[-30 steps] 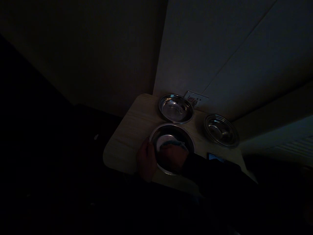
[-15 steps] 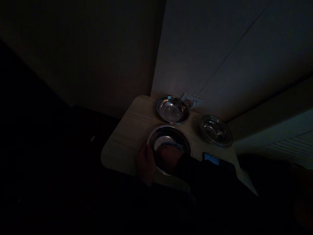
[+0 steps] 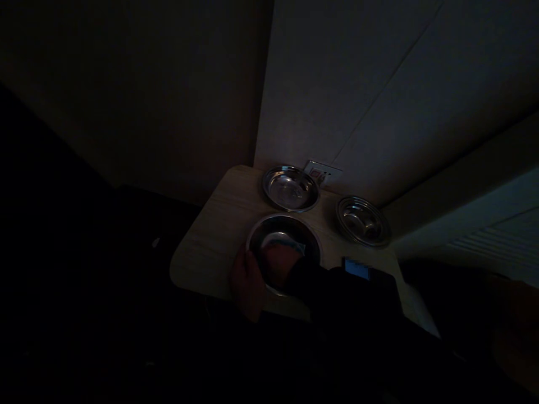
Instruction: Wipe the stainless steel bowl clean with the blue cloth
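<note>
Three spots on the small table (image 3: 214, 235) hold shiny metal bowls, and we work at the one nearest us, the front bowl (image 3: 275, 238), which stands upright close to the near edge. Our left hand (image 3: 247, 283) grasps its left rim, with the wrist reaching past the table's near edge. Our right hand (image 3: 281, 261) is down inside, holding a bluish cloth (image 3: 297, 246) against the bowl's inner surface; its fingers are too dark for us to count. Our dark sleeve (image 3: 311, 283) crosses the right side of the rim, so we have little room there, while a broad strip of tabletop runs from our left hand to the rounded left edge. Just behind sits the back bowl (image 3: 290, 192), its rim near ours, close to the wall (image 3: 337, 84) and the socket plate (image 3: 323, 171). Farther right, the right-hand bowl (image 3: 362, 221) stands near the table's far edge, with a gap of tabletop between it and the front bowl. Nearer us on that side, a phone (image 3: 357, 269) shows just beyond our sleeve.
</note>
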### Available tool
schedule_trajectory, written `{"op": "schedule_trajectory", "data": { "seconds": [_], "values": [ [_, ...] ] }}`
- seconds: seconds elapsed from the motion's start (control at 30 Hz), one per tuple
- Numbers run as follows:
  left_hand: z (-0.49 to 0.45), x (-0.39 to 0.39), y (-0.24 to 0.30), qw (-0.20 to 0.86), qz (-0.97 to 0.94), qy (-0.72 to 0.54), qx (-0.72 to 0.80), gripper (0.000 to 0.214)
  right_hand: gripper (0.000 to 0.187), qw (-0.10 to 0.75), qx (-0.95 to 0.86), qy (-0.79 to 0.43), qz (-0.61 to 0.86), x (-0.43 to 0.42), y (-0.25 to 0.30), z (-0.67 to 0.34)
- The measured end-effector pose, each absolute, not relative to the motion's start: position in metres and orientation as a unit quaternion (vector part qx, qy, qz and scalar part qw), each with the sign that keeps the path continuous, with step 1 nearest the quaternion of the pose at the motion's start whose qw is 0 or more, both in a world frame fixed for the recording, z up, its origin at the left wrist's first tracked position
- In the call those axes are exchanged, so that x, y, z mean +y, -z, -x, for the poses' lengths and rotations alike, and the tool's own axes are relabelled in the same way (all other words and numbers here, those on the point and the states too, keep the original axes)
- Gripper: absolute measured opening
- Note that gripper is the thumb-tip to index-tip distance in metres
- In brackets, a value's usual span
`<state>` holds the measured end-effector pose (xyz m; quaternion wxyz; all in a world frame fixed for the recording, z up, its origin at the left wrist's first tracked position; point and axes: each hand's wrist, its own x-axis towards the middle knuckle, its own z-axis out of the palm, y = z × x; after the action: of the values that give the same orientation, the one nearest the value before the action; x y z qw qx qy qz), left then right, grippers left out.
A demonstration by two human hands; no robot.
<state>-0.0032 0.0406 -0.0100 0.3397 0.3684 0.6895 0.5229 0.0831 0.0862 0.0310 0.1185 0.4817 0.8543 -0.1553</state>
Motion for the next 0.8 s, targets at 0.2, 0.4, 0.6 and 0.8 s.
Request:
{"op": "schedule_trajectory", "data": {
  "seconds": [0.2,0.4,0.6,0.8],
  "values": [
    [0.001,0.038,0.010,0.350,-0.364,-0.488,0.712,0.038,0.019,0.123,0.861,0.169,-0.464,0.080,-0.032,-0.090],
    [0.001,0.036,0.013,0.336,-0.374,-0.518,0.692,0.034,0.025,0.053,0.827,0.128,-0.545,0.095,-0.024,-0.072],
    [-0.007,0.019,0.003,0.393,-0.288,-0.520,0.701,0.039,0.021,0.000,0.783,0.103,-0.614,0.110,-0.040,-0.095],
    [-0.007,-0.009,-0.003,0.493,-0.274,-0.488,0.666,0.045,0.023,-0.070,0.782,0.064,-0.616,0.093,-0.074,-0.145]
  ]
}}
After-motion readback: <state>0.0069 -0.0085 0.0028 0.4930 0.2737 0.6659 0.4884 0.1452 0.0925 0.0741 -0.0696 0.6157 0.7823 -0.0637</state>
